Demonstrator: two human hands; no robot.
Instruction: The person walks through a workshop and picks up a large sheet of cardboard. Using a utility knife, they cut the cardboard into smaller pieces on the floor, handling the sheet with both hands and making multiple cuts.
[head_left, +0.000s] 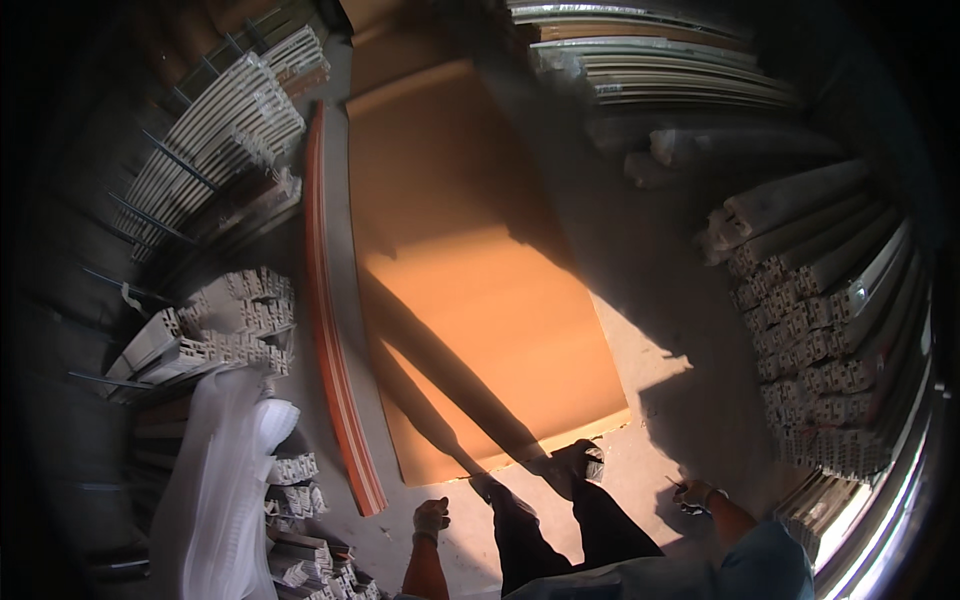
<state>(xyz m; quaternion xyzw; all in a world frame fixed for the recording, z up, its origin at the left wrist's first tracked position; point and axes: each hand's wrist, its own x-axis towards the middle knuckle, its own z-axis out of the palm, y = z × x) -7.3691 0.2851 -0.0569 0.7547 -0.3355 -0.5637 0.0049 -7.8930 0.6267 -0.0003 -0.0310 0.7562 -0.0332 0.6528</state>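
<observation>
My left hand [432, 515], with a pale glove or wrap on it, hangs at the lower middle with its fingers curled in. Nothing shows in it. At the lower right my right hand [697, 495] is closed around something small, with a thin tip pointing out to the left; its kind is too small to tell. Both hands hang apart from the things around them. In front of my feet a long brown cardboard sheet [500, 310] lies flat on the floor. Beside its left edge runs a long orange-red profile strip with pale stripes [325, 330], nearest my left hand.
White profiles [240, 320] fill racks with metal prongs on the left. Translucent wrapping [215, 490] drapes over the lower left rack. Bundled profiles [820, 360] are stacked at right, and long wrapped lengths [660, 75] lie at the far right. Shadows cross the concrete floor [650, 440].
</observation>
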